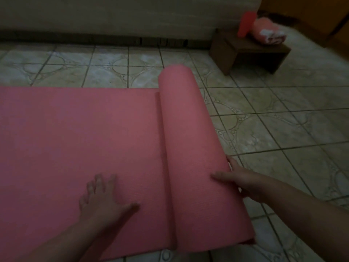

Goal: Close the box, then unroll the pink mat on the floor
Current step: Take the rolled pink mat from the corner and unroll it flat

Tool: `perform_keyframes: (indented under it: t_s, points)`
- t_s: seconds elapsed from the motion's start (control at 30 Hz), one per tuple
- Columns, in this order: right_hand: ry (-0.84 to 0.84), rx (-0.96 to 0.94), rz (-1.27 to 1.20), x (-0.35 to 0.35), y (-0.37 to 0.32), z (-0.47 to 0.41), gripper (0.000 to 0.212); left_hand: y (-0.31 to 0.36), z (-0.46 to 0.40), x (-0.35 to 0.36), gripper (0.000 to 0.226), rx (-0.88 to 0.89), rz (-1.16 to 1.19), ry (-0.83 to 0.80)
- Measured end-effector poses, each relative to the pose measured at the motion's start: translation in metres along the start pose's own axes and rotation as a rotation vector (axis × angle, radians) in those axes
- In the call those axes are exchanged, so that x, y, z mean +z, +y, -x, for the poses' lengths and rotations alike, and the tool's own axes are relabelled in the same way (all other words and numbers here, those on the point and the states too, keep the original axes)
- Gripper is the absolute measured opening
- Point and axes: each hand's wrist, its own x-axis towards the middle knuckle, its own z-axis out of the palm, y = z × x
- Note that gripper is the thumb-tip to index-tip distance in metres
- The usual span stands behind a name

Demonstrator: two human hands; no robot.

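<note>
Head view showed the pink foam mat [79,133] lying partly unrolled on the patterned tiled floor [273,118], its flat stretch to the left and its remaining roll [194,148] to the right. The left hand [102,201] lay flat on the unrolled part with fingers [98,181] spread wide, just beside the roll. The right hand [243,180] held the roll's right side, thumb on top and fingers curled behind it.

— What sort of place is this?
— A dim room at home: patterned tile floor [283,129], a low wooden stool [251,53] bearing a folded towel [268,33], a sofa base [113,19] behind.
</note>
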Motion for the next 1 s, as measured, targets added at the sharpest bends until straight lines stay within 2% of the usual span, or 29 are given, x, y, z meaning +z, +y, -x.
perform_keyframes:
  t_s: [0.07, 0.17, 0.33, 0.5, 0.67, 0.8, 0.83, 1.0]
  points:
    - [-0.001, -0.018, -0.085, 0.001, 0.010, 0.000, 0.110, -0.003, 0.000, 0.004, 0.130, 0.003, 0.001, 0.014]
    - [0.040, -0.075, -0.185, 0.000, 0.017, -0.002, 0.120, -0.006, 0.000, 0.007, 0.134, 0.012, -0.030, 0.038]
    - [0.044, -0.095, -0.272, 0.001, 0.023, -0.006, 0.121, -0.011, -0.005, 0.001, 0.141, -0.008, -0.069, 0.014]
    - [0.017, -0.123, -0.319, 0.017, 0.024, -0.004, 0.095, -0.035, -0.005, -0.008, 0.142, -0.036, -0.139, -0.003]
    - [0.047, -0.126, -0.261, 0.014, 0.037, -0.006, 0.107, -0.039, -0.003, -0.012, 0.140, -0.059, -0.159, -0.036]
    - [0.162, -0.170, -0.154, 0.000, 0.040, -0.008, 0.129, -0.034, 0.001, -0.008, 0.135, -0.081, -0.106, -0.012]
    - [0.178, -0.189, -0.133, -0.002, 0.038, -0.007, 0.126, -0.031, 0.003, -0.008, 0.134, -0.101, -0.081, -0.010]
    - [0.181, -0.186, -0.208, -0.006, 0.030, -0.003, 0.074, 0.001, 0.008, -0.010, 0.131, -0.181, 0.020, -0.003]
